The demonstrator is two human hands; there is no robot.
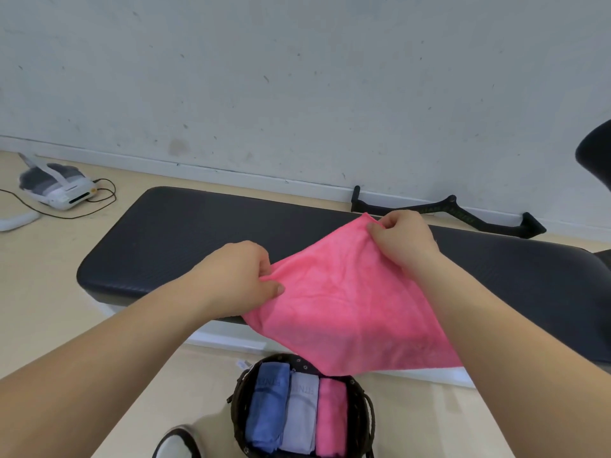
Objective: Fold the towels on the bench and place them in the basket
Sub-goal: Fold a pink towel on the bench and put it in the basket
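Left hand (243,276): thumb and fingers curled, pinching one corner of the open pink towel (347,305). Right hand (405,241): same pinch on the next corner, farther from me, up by the back edge of the bench (185,233). The cloth lies spread on the pad below my knuckles. Its lower edge hangs off the near side of the bench, toward me.

Judgement: I hold two adjacent corners so the edge between them runs straight and can be carried over to meet the opposite edge. First fold not yet made.

Basket (238,401): on the floor below my wrists, just under the hanging edge. Contents stand on end, side by side and touching: blue towel (267,411) toward my left hand, grey towel (301,414) in the middle, folded pink towel (332,421) toward my right.

Judgement: packed upright to save room. Whether a slot remains I cannot tell, since the hanging cloth hides part of the rim
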